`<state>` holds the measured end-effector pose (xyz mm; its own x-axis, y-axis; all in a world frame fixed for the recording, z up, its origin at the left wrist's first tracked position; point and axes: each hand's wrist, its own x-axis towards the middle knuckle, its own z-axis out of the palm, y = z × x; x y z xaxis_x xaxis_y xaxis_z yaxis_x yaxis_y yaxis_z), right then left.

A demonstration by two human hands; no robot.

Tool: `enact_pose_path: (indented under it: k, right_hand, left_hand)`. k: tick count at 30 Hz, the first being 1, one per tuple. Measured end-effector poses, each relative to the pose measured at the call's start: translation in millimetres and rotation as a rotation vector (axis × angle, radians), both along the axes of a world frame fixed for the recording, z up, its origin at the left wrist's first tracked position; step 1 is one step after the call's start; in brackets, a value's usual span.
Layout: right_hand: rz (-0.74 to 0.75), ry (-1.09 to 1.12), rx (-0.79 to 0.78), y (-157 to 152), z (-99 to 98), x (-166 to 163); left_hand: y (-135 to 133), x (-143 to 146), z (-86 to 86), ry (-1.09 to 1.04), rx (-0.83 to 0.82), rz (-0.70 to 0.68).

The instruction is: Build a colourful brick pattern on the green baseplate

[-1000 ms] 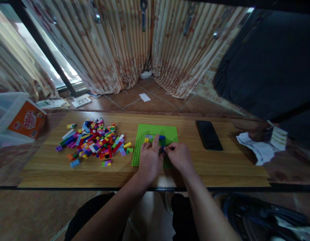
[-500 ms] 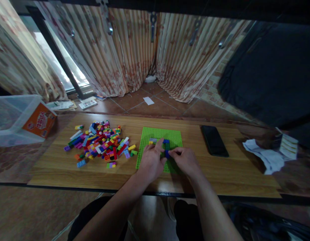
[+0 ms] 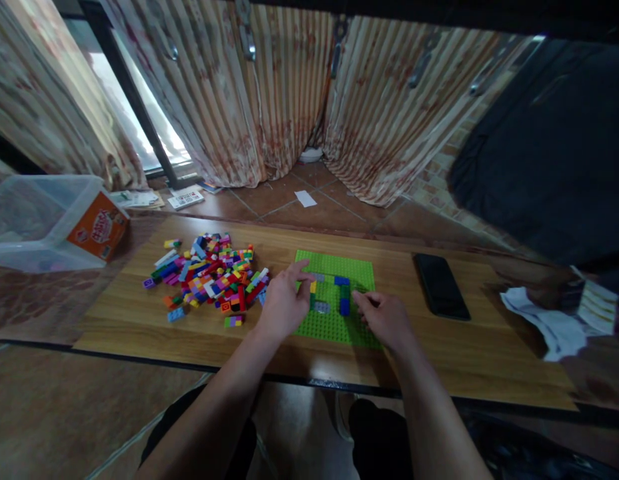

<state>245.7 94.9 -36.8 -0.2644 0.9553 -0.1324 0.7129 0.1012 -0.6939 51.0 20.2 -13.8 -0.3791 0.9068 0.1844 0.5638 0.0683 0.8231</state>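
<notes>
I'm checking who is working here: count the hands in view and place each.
2: the left hand, over the left edge of the green baseplate, and the right hand, just right of the lower blue brickwork. Neither is hidden; no other shows.

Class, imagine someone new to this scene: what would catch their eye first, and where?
Probably the heap of multicoloured plastic bricks, spread over the left part of the brown wood-grain table. Next, the bright green studded plastic baseplate near the table's middle, with the left hand over its left side and the right hand at its right. Further right lies a black rectangular phone.
</notes>
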Motion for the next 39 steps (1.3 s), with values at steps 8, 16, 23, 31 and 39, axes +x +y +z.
enact_pose_path:
  k: [8, 16, 23, 31, 39]
  right_hand:
    - [-0.026, -0.022, 0.020, -2.2, 10.1, -4.6]
    - [0.003, -0.131, 0.094, -5.4, 15.2, -11.1]
    - [0.009, -0.129, 0.127, -7.0, 12.6, -11.2]
    - [0.003, -0.101, 0.106, -4.8, 12.0, -10.2]
    - [-0.013, -0.132, 0.088, -0.3, 7.2, -9.1]
  left_hand:
    - [-30.7, 60.6, -6.1, 0.053, -0.105, -0.131]
    - [-37.7, 76.0, -14.0, 0.020, -0.167, -0.157]
    - [-36.0, 78.9, -18.7, 0.023, -0.168, -0.165]
    - [-38.5, 78.7, -20.3, 0.122, -0.138, -0.240]
    - [-44.2, 97.6, -19.8, 0.506, -0.246, -0.332]
